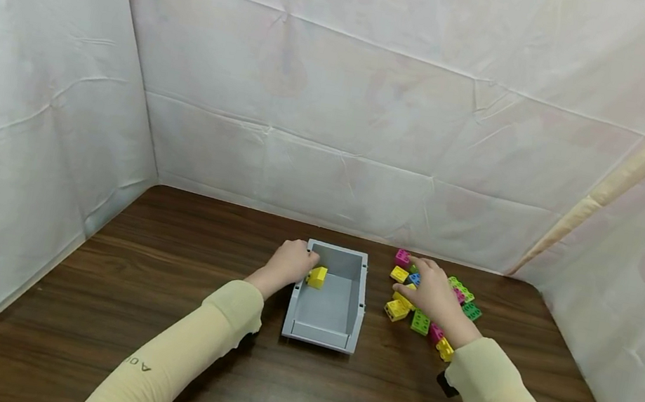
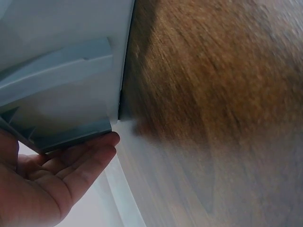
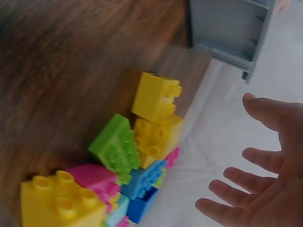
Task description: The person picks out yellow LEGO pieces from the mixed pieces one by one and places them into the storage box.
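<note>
A grey open-top bin [image 1: 320, 336] stands on the dark wooden table. At its left wall, my left hand [image 1: 289, 263] grips the rim, the thumb over the edge and the fingers [image 2: 90, 163] along the outside in the left wrist view. Inside the bin, close to that thumb, is a yellow toy brick [image 1: 317, 277]. To the right, my right hand [image 1: 434, 292] hovers over a loose pile of building bricks, fingers spread and nothing held. Near its thumb lie yellow bricks [image 3: 156, 97], a lime green brick [image 3: 116, 146] and a blue brick [image 3: 142, 179].
Around the right forearm lie a dark green brick [image 1: 472, 311], a lime brick [image 1: 420, 322] and a yellow brick [image 1: 444, 350]. A magenta brick [image 1: 403, 257] sits at the pile's far end. White fabric [image 1: 314, 100] walls rise behind the table [image 1: 108, 293] and at both sides.
</note>
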